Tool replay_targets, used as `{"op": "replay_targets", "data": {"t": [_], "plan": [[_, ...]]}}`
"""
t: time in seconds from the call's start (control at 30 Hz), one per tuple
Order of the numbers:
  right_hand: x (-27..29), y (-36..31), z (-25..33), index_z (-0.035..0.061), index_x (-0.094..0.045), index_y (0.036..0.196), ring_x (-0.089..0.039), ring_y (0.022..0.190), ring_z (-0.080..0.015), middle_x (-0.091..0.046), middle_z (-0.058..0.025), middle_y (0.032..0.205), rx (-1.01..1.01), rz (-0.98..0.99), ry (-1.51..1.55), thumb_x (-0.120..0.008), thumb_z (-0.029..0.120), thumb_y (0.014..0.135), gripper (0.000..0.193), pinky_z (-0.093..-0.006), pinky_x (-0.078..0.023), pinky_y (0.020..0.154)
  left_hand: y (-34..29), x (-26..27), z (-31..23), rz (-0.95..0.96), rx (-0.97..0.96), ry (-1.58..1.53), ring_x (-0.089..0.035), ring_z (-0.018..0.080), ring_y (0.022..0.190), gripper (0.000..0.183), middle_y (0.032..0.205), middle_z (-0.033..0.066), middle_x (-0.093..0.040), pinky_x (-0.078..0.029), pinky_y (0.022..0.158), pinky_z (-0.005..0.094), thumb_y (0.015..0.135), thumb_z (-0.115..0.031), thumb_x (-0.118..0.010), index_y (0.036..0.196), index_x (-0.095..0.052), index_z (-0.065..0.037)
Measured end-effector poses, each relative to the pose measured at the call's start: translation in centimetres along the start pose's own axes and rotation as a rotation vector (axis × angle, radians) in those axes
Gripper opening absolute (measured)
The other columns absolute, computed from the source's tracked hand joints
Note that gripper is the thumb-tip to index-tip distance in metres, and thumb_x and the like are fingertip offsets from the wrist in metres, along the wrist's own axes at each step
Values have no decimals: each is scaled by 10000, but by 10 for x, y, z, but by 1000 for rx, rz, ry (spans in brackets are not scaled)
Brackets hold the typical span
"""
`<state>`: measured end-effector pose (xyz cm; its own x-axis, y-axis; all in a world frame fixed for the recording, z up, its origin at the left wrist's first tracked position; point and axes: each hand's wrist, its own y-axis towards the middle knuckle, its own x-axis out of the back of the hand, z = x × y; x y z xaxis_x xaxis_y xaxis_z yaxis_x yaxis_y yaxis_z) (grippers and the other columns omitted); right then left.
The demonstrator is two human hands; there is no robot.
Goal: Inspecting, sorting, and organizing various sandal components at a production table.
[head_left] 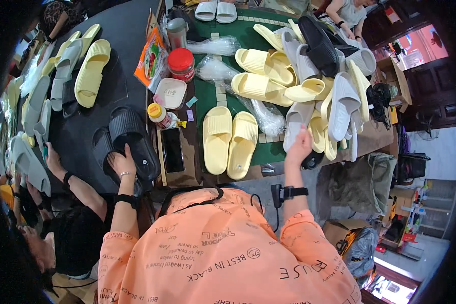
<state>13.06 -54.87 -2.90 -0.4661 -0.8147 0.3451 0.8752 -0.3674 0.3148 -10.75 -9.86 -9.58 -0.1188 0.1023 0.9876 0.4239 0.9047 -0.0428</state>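
On the left tabletop, a pair of black slippers (129,129) lies close together, and my left hand (121,163) is closed around the inner edge of one of them, thumb on top. Part of those fingers is hidden. At the right, my right hand (301,144) grips the heel end of a light grey slipper (293,130) at the near side of a mixed pile. Between my hands, a yellow pair (229,142) lies side by side on the green mat, toes pointing away from me.
Yellow, grey and black slippers (319,48) are heaped at right. Clear plastic bags (268,119), a red-lidded jar (181,65), a white dish (170,93), a yellow-capped bottle (158,114) and a phone (173,150) fill the middle. A co-worker (78,223) works at left near more slippers (92,73).
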Motion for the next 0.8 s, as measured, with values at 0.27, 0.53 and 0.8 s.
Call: {"op": "replay_targets", "data": {"t": [0.27,0.53,0.8], "plan": [[39,30,138,-70,-529,1002,-492,975,-176,-521,-124,1078,73,-108,342,-399,183,890,306,-288,-364,881,-10,18,-15,-116,-72,-20,-338,377,1135,744,1167,321,-381,-194,1003,388,826,-491,-355,1090,-362,204],[45,29,162,-63,-517,973,-519,847,-149,-557,-102,910,138,-136,590,-423,186,885,280,-286,-404,814,-13,20,-15,-93,-84,-43,-336,383,1136,701,1179,318,-371,-187,1004,410,821,-448,-402,1092,-362,196],[58,1,-58,63,-609,805,-532,739,-401,-552,-234,743,192,578,-838,-488,249,777,223,-454,-424,626,-12,27,-21,-132,-136,-95,-366,387,1102,720,1139,317,-409,-216,986,398,824,-488,-371,1044,-410,197]]}}
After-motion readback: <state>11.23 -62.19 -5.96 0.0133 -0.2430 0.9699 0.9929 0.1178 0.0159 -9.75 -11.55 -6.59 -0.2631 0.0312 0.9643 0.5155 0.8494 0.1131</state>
